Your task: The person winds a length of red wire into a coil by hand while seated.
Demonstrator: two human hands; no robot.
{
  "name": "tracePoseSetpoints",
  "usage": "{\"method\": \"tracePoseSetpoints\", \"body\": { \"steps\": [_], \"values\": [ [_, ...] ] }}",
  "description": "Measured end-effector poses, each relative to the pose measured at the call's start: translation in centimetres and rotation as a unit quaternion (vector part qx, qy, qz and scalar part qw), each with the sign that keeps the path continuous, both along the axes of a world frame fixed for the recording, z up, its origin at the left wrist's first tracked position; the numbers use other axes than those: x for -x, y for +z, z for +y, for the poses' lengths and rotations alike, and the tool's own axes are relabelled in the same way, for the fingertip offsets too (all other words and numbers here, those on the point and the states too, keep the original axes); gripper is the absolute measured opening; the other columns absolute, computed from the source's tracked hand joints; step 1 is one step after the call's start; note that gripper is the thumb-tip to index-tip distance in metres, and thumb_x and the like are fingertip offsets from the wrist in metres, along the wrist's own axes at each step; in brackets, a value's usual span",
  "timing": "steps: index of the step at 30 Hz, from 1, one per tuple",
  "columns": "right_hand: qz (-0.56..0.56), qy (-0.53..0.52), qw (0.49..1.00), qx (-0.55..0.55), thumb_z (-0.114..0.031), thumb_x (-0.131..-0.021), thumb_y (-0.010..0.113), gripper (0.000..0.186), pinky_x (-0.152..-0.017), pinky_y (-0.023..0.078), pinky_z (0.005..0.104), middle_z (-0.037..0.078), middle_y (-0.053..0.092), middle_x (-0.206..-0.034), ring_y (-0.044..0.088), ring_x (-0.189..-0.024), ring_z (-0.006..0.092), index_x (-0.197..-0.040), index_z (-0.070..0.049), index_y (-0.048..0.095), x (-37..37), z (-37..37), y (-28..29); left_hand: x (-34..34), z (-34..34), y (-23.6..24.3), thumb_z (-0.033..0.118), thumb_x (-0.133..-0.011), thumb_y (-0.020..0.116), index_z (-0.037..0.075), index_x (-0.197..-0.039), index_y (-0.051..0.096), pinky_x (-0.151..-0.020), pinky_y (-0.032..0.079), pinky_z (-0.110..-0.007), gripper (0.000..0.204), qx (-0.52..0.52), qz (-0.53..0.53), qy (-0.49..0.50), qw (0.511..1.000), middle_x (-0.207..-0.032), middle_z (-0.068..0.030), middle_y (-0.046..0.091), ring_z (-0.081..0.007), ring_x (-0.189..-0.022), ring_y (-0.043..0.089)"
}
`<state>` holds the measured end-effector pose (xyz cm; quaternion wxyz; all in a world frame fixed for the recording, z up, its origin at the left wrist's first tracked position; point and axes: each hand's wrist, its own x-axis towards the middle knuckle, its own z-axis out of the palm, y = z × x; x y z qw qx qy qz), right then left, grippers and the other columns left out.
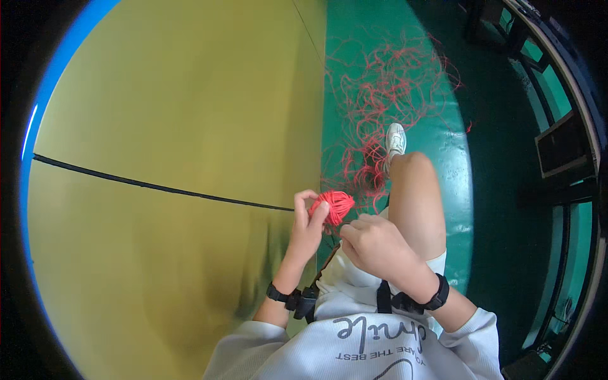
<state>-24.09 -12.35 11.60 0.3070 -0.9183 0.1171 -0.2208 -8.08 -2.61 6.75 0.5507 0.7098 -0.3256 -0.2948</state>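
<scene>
A seated person winds red string into a small ball [334, 206] at the centre of the frame, just above the lap. The left hand [308, 225] comes up from the lower middle and grasps the ball between thumb and curled fingers, so the ball sits at that hand's upper right, touching its fingertips. The right hand [375, 244] lies just to the lower right of the ball, loosely clenched with the knuckles up; it appears to pinch a strand at the ball's lower edge, though the string inside that fist cannot be made out. Of the two, the left hand is the nearer, being in full contact.

The ball is roughly round, slightly wider than tall, with its windings running from lower left to upper right. From it, loose string [386, 95] trails toward the top of the frame and spreads as a tangled heap over the green floor [456, 183] in the upper middle, well apart from both hands.

A bare knee [415, 171] rises just right of the ball, with a white shoe [395, 139] beyond it among the strands. A yellow table [171, 158] fills the left half of the frame, crossed by a black cable [152, 185] that ends near the left hand. Both wrists wear black bands.
</scene>
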Motion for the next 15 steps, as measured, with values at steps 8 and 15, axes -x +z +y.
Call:
{"method": "tracePoseSetpoints", "body": {
  "steps": [8,15],
  "values": [
    [0.042,-0.007,0.998,0.038,-0.009,-0.078,0.063,0.011,-0.063,0.050,0.0388,0.010,0.058,-0.068,0.060,-0.068,0.0264,-0.072,-0.005,0.055,0.9,0.7,-1.3,1.0,0.2,-1.1,0.028,-0.098,0.056,0.010,-0.119,0.038,-0.053,0.045,-0.025,0.033,-0.043,0.119,0.021,0.992,-0.093,-0.0055,0.056,-0.0087,-0.069,0.054],
    [-0.041,-0.001,0.998,0.056,-0.010,-0.076,0.061,0.011,-0.069,0.050,0.0380,0.010,0.058,-0.078,0.059,-0.077,0.0276,-0.084,-0.003,0.059,-0.7,-1.3,-1.9,2.1,-0.2,-0.8,0.020,-0.093,0.062,0.005,-0.117,0.044,-0.080,0.049,-0.034,0.034,-0.073,-0.150,-0.002,0.986,-0.096,-0.0137,0.055,-0.0224,-0.087,0.059]
  ]
}}
